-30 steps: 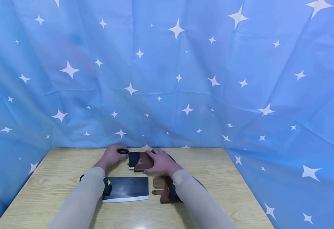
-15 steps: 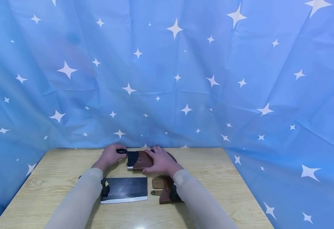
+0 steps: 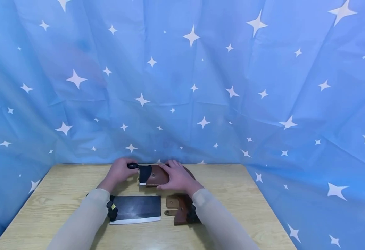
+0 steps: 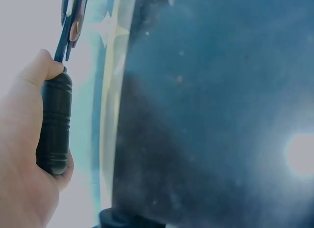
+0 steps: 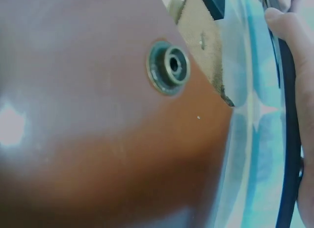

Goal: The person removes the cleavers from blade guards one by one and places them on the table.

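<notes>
My left hand [image 3: 117, 173] grips the black handle [image 4: 56, 122] of a cleaver [image 3: 145, 173] near the table's far edge. A brown leather sheath [image 3: 158, 175] covers most of that blade, leaving a dark strip and a bright edge bare next to the handle. My right hand [image 3: 180, 180] holds the sheath from above, thumb towards its near edge and fingers over the far side. In the right wrist view, that hand [image 5: 301, 81] shows along the right border. The sheath's right end is partly hidden under the hand.
A second cleaver [image 3: 137, 208] lies bare on the wooden table [image 3: 232, 201], below my left forearm, its handle hidden. A second brown sheath [image 3: 180, 215] with a metal snap stud [image 5: 169, 67] lies under my right forearm. A blue star-printed curtain [image 3: 182, 86] hangs behind.
Both hands keep their hold on the cleaver and its sheath, with hardly any movement. The head view has shifted slightly.
</notes>
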Action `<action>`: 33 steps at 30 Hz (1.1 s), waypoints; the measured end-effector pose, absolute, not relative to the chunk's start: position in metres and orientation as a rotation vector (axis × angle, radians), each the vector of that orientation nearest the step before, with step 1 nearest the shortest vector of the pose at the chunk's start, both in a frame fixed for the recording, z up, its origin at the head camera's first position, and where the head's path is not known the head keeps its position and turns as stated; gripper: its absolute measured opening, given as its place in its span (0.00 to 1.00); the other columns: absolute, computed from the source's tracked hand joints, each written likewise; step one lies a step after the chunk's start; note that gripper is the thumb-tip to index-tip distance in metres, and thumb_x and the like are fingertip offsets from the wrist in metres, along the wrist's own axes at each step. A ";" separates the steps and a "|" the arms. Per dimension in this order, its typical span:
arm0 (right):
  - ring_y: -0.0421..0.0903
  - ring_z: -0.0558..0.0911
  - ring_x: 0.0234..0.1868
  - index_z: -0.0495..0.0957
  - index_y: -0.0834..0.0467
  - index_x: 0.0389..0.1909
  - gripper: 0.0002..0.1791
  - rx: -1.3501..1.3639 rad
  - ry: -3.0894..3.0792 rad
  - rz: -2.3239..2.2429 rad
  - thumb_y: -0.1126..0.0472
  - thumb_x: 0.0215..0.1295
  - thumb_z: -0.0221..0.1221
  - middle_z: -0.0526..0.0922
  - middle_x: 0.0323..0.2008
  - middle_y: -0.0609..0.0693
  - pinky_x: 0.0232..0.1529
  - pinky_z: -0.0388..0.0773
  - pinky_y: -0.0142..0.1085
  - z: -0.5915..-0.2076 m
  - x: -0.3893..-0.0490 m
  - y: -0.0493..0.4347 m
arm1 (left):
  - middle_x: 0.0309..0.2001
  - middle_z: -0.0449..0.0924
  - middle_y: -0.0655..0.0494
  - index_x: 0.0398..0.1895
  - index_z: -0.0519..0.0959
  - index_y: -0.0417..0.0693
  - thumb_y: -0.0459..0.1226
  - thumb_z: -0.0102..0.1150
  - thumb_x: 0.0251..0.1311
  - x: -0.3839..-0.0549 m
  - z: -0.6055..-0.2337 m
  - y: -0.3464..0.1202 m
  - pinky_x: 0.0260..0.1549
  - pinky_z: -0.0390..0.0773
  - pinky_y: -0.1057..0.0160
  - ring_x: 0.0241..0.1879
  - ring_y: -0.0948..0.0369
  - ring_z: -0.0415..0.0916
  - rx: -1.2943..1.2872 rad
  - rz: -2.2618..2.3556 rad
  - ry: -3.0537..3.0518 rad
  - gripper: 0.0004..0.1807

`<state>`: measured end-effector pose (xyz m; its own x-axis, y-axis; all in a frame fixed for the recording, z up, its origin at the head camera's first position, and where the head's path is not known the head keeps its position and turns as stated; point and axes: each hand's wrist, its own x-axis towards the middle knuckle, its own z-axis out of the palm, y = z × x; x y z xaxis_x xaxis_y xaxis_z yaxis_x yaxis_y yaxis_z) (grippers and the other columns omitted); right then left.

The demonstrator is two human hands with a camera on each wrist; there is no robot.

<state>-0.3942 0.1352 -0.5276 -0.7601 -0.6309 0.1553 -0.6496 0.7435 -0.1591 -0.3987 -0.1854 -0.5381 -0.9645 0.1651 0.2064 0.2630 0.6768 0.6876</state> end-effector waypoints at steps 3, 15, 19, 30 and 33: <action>0.48 0.69 0.71 0.62 0.42 0.88 0.61 1.052 -2.844 0.319 0.16 0.59 0.64 0.71 0.72 0.47 0.73 0.71 0.51 -0.526 -0.393 0.135 | 0.52 0.90 0.50 0.54 0.92 0.48 0.40 0.77 0.65 -0.398 -0.537 -0.186 0.53 0.84 0.43 0.52 0.50 0.85 -0.368 -1.126 -2.759 0.16; 0.49 0.67 0.74 0.62 0.43 0.88 0.62 1.071 -2.826 0.314 0.16 0.59 0.65 0.69 0.77 0.49 0.76 0.69 0.53 -0.523 -0.390 0.138 | 0.52 0.90 0.49 0.54 0.93 0.48 0.40 0.77 0.63 -0.395 -0.535 -0.187 0.55 0.83 0.42 0.54 0.48 0.84 -0.390 -1.075 -2.735 0.16; 0.52 0.67 0.75 0.61 0.44 0.89 0.63 1.078 -2.811 0.293 0.16 0.58 0.66 0.69 0.77 0.52 0.77 0.67 0.54 -0.522 -0.387 0.140 | 0.53 0.90 0.48 0.54 0.93 0.48 0.40 0.77 0.63 -0.392 -0.534 -0.185 0.54 0.83 0.42 0.54 0.47 0.85 -0.419 -1.079 -2.717 0.17; 0.54 0.64 0.79 0.55 0.47 0.91 0.65 1.141 -2.775 0.207 0.20 0.60 0.69 0.65 0.80 0.54 0.79 0.64 0.56 -0.518 -0.377 0.153 | 0.55 0.90 0.44 0.58 0.91 0.44 0.40 0.77 0.63 -0.386 -0.528 -0.181 0.59 0.81 0.37 0.59 0.40 0.82 -0.441 -1.078 -2.695 0.21; 0.55 0.64 0.80 0.56 0.48 0.91 0.65 1.147 -2.766 0.196 0.20 0.61 0.68 0.66 0.80 0.54 0.80 0.63 0.57 -0.520 -0.378 0.154 | 0.56 0.90 0.45 0.59 0.91 0.45 0.40 0.77 0.64 -0.386 -0.530 -0.181 0.59 0.81 0.37 0.59 0.40 0.81 -0.429 -1.080 -2.707 0.21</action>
<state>-0.3776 0.1540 -0.5196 -0.6992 -0.6922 0.1790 -0.7105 0.7005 -0.0665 -0.3862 -0.1813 -0.5296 -0.9389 0.1936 0.2847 0.3364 0.6917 0.6391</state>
